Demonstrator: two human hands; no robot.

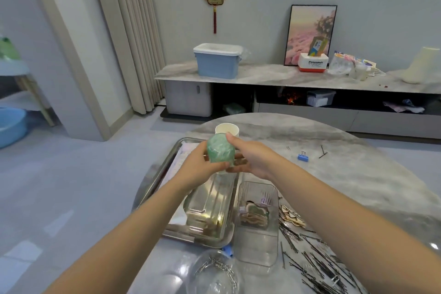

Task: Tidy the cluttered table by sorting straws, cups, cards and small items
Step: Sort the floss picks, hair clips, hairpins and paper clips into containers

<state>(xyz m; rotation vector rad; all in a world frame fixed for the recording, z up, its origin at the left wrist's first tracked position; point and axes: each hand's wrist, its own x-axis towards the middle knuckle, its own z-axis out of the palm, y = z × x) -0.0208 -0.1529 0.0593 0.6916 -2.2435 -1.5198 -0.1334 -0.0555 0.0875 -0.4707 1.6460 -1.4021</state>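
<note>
Both my hands hold a green patterned cup (219, 149) above the far end of the metal tray (167, 169). My left hand (194, 167) grips it from the left. From the right, my right hand (250, 157) holds it with the thumb on its top edge. A white paper cup (226, 129) stands just behind it. A clear lidded box (210, 205) lies in the tray. Beside the tray stands a clear container (259, 222) with cards and small items inside.
Many black hairpins (317, 262) and wooden pieces (292, 217) lie scattered at the right on the grey marble table (358, 174). A blue binder clip (302, 157) lies farther back. A clear bowl with a chain (214, 272) is at the near edge.
</note>
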